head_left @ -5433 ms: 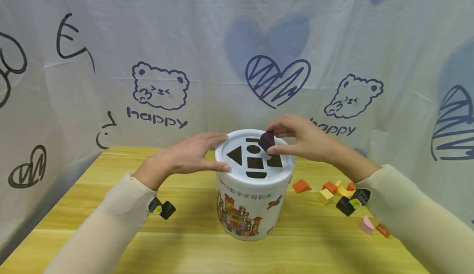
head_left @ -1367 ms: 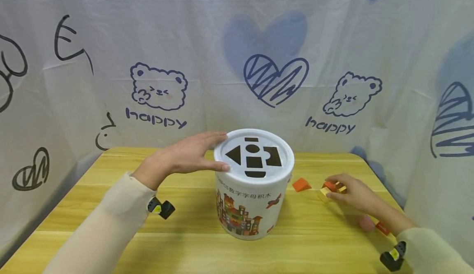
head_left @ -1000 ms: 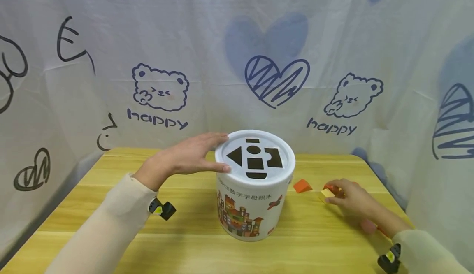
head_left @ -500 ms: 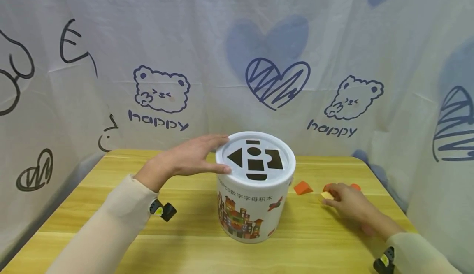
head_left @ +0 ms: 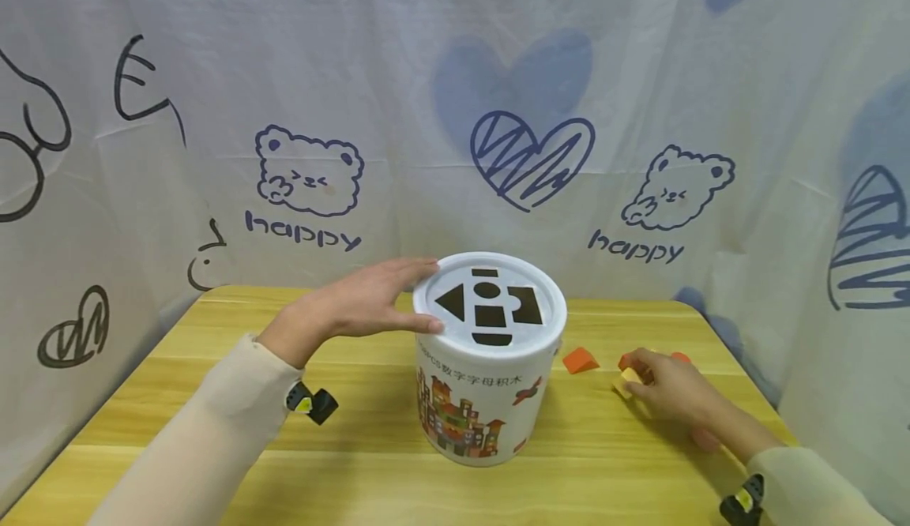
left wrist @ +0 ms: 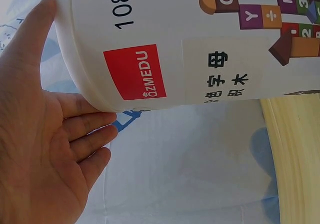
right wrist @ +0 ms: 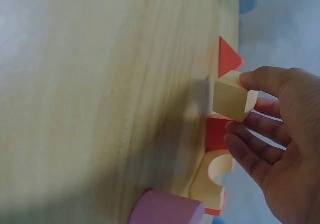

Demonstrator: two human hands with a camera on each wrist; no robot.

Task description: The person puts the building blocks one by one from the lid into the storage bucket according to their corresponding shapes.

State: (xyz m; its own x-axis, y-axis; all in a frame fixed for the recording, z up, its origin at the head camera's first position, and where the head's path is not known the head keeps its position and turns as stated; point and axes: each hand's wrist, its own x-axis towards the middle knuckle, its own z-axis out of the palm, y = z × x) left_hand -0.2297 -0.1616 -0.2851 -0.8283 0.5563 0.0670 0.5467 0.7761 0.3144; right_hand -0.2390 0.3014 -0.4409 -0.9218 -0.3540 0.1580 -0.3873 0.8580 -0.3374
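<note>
A white bucket [head_left: 476,411] with printed block pictures stands mid-table, its lid [head_left: 462,336] pierced by shaped holes. My left hand [head_left: 359,301] rests on the lid's left edge, thumb on the near side and fingers toward the back. The left wrist view shows those fingers [left wrist: 92,134] fairly straight at the rim. To the right of the bucket, my right hand [head_left: 671,388] pinches a yellow cube-shaped block [right wrist: 230,97] between thumb and fingers. Beneath it lie a red block [right wrist: 216,133] and a yellow arch block [right wrist: 204,184], which the hand mostly hides in the head view.
An orange triangular block [head_left: 580,360] lies between the bucket and my right hand. A pink half-round block [right wrist: 165,209] sits nearer me, partly under the right wrist in the head view. Behind the wooden table [head_left: 341,479] hangs a printed white cloth [head_left: 419,194].
Earlier my right hand held a dark block over the lid; that block is out of sight now. The hand went right to the loose blocks and took the yellow one. My left hand stayed put.
</note>
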